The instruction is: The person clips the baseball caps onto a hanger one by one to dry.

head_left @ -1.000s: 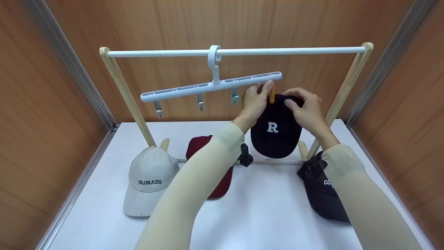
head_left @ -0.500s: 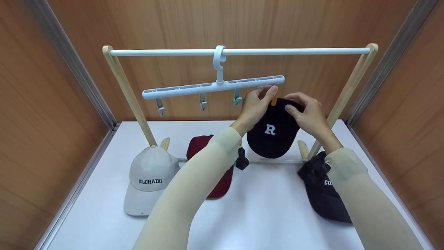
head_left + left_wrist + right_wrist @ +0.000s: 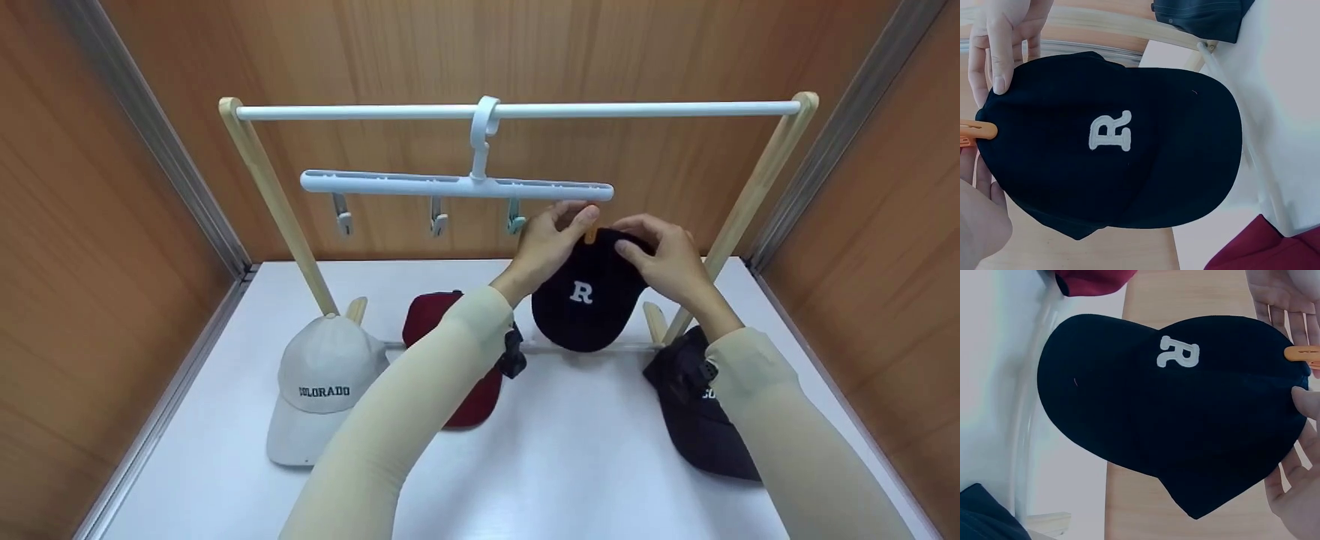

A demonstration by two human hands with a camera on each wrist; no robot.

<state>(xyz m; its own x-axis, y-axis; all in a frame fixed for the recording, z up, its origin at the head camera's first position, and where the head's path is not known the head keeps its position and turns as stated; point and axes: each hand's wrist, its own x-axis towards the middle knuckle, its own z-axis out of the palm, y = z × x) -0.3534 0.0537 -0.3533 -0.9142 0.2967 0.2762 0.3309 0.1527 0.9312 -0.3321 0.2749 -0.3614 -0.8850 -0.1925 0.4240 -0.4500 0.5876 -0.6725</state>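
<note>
White desk (image 3: 570, 457) carries it all; rack (image 3: 360, 112) stands toward its far side, giving the hanger (image 3: 397, 183) a rail to hook over approx. mid-length. Hanger bar dips a touch at its right end, prob. from the pull on that side.

Caps next: grey cap (image 3: 326, 386) near left, maroon cap (image 3: 429, 313) left of centre & partly hidden, dark cap (image 3: 697, 420) near right, also partly hidden. All 3 rest on desk, set apart, prob. so each is easy to reach.

Black cap w/ white "R" (image 3: 589, 319) is up off desk, under hanger's right end, crown up, brim down, prob. so the crown's top meets the clip.

R hand (image 3: 671, 259): clamped on crown's right edge, thumb in front, fingers behind, likely taking the wt. & steadying it. L hand (image 3: 547, 244): thumb & fingers together on upper end of orange clip (image 3: 592, 235), likely to work it; clip's tip overlaps crown top. Whether it bites, can't tell.

Smallest: 2 pale clips (image 3: 439, 221) & 1 green clip (image 3: 514, 221), hanging w/o caps.
</note>
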